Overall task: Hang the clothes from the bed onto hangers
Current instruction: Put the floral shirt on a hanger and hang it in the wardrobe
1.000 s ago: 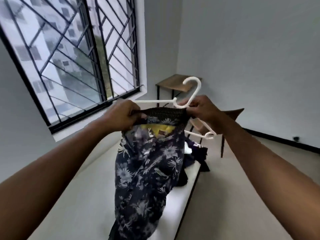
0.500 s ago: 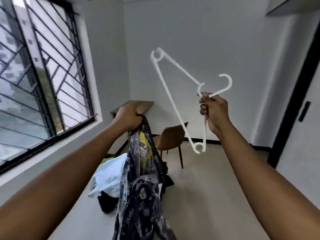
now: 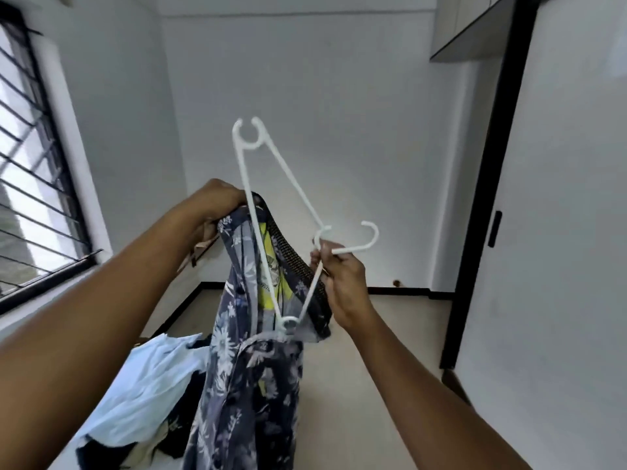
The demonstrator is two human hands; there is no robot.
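White plastic hanger (image 3: 247, 146), tilted nearly on end, is held just below its hook by the right hand (image 3: 342, 276), fingers curled round it. The hanger's lower corner sits at the open neck of a dark blue floral garment (image 3: 251, 385). The left hand (image 3: 217, 201) grips the garment's top edge in a fist, holding it up in the air. Below lies a pale blue cloth (image 3: 149, 391) among darker clothes.

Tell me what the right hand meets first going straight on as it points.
Up-left of the right hand, likely the dark mesh collar of the floral garment held by the left hand; depth uncertain.
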